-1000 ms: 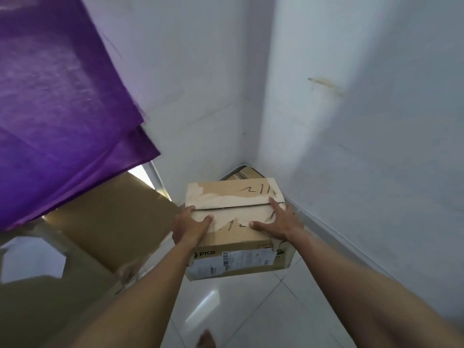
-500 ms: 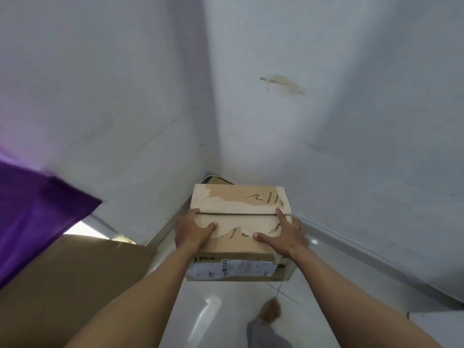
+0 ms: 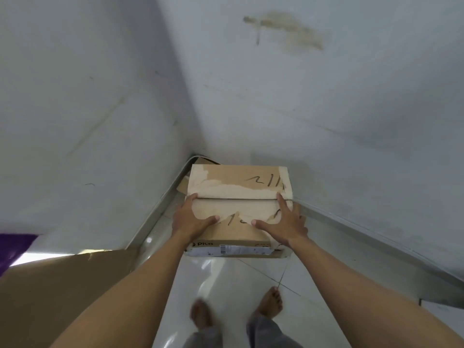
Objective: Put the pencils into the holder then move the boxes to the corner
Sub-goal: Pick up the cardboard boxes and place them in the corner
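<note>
I hold a closed brown cardboard box [image 3: 238, 187] with torn tape, black scribbles on its top flaps and a white label on its near side, out in front of me above the floor. My left hand [image 3: 192, 218] grips its left side with the thumb across the top. My right hand [image 3: 285, 222] grips the right side the same way. Behind the box, in the room corner, part of another cardboard box [image 3: 200, 163] shows on the floor. No pencils or holder are in view.
Two white walls meet at the corner [image 3: 198, 136] straight ahead, with a grey skirting along the floor. A large brown cardboard sheet [image 3: 62, 285] lies at the lower left, purple cloth [image 3: 12, 247] at the left edge. My bare feet [image 3: 270, 301] stand on the glossy white tiles.
I have stepped closer to the corner with the box in both hands. The view has swung right and the purple cloth has slid almost out of sight. Both feet now show.
</note>
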Available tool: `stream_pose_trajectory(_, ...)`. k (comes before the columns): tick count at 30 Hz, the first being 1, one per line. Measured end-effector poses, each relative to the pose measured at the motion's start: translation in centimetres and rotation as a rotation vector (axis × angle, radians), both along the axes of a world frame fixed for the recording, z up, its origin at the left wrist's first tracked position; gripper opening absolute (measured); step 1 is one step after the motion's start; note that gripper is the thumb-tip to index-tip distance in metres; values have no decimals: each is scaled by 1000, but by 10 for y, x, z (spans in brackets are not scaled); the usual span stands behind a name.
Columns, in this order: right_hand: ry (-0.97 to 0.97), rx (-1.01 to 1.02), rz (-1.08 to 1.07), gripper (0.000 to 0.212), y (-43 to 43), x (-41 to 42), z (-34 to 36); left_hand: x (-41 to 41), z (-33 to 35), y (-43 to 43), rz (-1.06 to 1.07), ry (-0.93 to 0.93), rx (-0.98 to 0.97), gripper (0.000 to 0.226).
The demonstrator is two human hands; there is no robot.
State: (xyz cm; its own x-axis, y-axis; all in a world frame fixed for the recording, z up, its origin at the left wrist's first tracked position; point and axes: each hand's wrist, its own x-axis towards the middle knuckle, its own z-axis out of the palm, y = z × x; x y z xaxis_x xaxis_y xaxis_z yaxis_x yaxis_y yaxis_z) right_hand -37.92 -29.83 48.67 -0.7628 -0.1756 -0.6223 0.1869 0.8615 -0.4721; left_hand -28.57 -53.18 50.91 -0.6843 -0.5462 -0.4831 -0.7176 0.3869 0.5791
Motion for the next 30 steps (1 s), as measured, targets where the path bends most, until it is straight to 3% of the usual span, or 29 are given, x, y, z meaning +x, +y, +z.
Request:
stream_pose_trajectory(8, -25, -32, -90, 117, -49, -39, -97, -61, -96, -61, -134, -63, -72, 105)
stream_pose_trajectory(22, -73, -207, -331, 101, -140, -71, -276, -164, -277, -172, -360, -56, -157, 99)
stream_pose_trajectory(30, -70, -148, -276, 105, -178, -87, -329, -214, -337, -215, -391, -55, -78, 99)
